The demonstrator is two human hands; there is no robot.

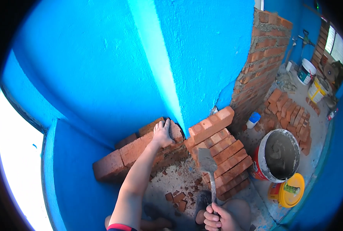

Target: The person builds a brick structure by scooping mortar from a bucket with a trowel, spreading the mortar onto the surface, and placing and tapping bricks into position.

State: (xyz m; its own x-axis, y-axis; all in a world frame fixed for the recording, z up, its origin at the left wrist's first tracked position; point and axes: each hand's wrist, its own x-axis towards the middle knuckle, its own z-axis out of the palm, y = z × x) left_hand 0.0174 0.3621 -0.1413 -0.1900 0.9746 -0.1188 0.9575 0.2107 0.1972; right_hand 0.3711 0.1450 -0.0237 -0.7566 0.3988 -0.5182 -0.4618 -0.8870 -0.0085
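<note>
My left hand (163, 133) is over the end brick (176, 132) of a low brick wall (135, 148) against the blue wall. Its fingers reach across the top and the thumb lies along the near side, gripping the brick. In my right hand (214, 217), low in the view, is the handle of a trowel (207, 161). The trowel's flat grey blade points away from me, above a stack of bricks (227, 154). One larger brick (212, 125) lies across the stack's far end, beside the wall corner.
Right of the stack stands a bucket of grey mortar (281, 152), next to a yellow-lidded bucket (292, 192). Farther back are a blue-capped container (253, 120), a brick pile (291, 113) and more buckets (306, 72). Brick shards (179, 200) litter the floor near my feet.
</note>
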